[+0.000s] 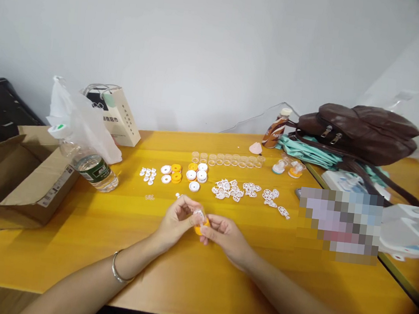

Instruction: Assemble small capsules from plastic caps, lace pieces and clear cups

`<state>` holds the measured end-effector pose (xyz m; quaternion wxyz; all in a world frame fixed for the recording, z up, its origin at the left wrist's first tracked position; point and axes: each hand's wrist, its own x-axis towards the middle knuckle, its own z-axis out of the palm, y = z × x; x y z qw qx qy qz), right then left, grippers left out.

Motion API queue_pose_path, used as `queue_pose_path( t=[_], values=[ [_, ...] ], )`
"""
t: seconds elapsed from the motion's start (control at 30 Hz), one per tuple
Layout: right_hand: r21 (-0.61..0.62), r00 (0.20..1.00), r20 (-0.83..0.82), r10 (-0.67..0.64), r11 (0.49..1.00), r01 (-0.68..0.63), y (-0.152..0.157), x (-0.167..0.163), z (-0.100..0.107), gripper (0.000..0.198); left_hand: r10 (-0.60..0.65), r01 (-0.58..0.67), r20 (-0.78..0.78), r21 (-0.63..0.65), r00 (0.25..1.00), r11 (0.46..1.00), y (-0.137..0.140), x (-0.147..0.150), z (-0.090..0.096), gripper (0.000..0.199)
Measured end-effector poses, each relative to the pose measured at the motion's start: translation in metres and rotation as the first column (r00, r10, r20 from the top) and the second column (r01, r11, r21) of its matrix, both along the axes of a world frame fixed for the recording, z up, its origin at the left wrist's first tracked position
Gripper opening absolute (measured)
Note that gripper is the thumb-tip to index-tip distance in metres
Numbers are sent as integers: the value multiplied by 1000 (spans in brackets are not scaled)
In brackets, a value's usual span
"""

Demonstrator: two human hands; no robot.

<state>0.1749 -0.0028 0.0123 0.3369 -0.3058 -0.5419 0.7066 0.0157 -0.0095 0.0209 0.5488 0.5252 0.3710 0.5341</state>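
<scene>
Over the middle of the table, my left hand and my right hand are closed together on a small toy part with an orange base and a clear top. Fingers cover much of it. Beyond my hands stand orange and white round pieces in small stacks. To their left lie small white pegs in a cluster, with tiny clear pieces nearer me. White perforated flat pieces are spread to the right. Clear cups form a row behind.
An open cardboard box, a water bottle, a plastic bag and a paper bag stand at left. At right are two capped clear pieces, a drink bottle, a brown leather bag and teal cloth.
</scene>
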Motion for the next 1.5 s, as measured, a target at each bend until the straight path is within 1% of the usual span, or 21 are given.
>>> queue_pose_path(
  t=[0.1,0.17,0.23,0.3,0.37,0.4,0.47,0.53,0.63,0.77,0.83,0.87,0.9,0.97,1.03,1.07,1.1,1.27,1.4,1.43,1.5],
  values=[
    [95,993,53,-106,990,101,-4,-3,1,26,107,-106,-36,38,994,994,-4,4,-2,27],
    [127,988,72,-139,983,129,-5,-4,2,27,132,-129,-49,58,990,990,-5,5,-4,26],
    [78,995,58,-81,994,76,-5,-4,2,25,52,-51,-25,36,998,998,-5,3,-5,25],
    [5,1000,20,-5,1000,5,-4,-2,3,24,-80,80,51,2,996,997,-4,1,-4,34],
    [-34,1000,-9,22,999,-22,-2,0,3,24,-182,184,133,-3,974,983,-3,-2,-2,44],
    [-43,1000,-22,21,999,-22,-2,1,3,25,-215,217,153,2,964,976,-3,-4,-1,46],
    [-48,999,-48,16,999,-18,-1,2,4,26,-240,241,129,9,962,970,-2,-7,0,42],
    [-43,998,-56,9,999,-11,-1,3,6,27,-215,214,59,15,975,977,-2,-8,1,36],
    [-17,999,-37,-13,1000,12,-2,2,8,25,-105,104,7,39,994,994,-3,-6,0,29],
    [42,994,12,-105,994,104,-5,-1,5,26,102,-107,64,79,993,991,-6,5,-3,25],
    [65,987,25,-158,986,156,-6,-3,3,28,153,-162,88,99,984,982,-7,8,-4,28],
    [61,986,24,-167,984,166,-6,-3,2,28,150,-159,87,100,985,982,-7,8,-5,27],
    [46,986,17,-164,986,163,-6,-3,1,27,125,-132,79,91,989,987,-7,7,-5,26],
    [-7,993,-2,-116,993,116,-5,-2,2,25,-1,-2,70,38,998,999,-5,3,-4,24],
    [-67,998,-31,-59,996,56,-3,0,3,26,-157,160,102,-27,982,987,-3,-2,-3,29],
    [-87,998,-46,-39,996,35,-2,1,3,28,-207,214,127,-44,970,976,-2,-4,-3,33],
    [-96,998,-55,-28,995,23,-1,2,4,29,-229,238,145,-44,962,970,-1,-4,-3,37],
    [-67,999,-40,-30,997,27,-1,2,6,26,-152,148,113,41,982,988,-3,-3,-1,39],
    [-75,997,-74,-22,997,16,-2,2,6,29,-219,226,187,-16,958,974,-4,-1,2,47],
    [-64,997,-72,-25,998,20,-2,2,6,29,-208,216,192,-19,959,976,-4,0,2,49],
    [-38,998,-57,-22,999,20,-1,2,4,27,-126,127,168,4,978,992,-3,1,0,50]
  ],
)
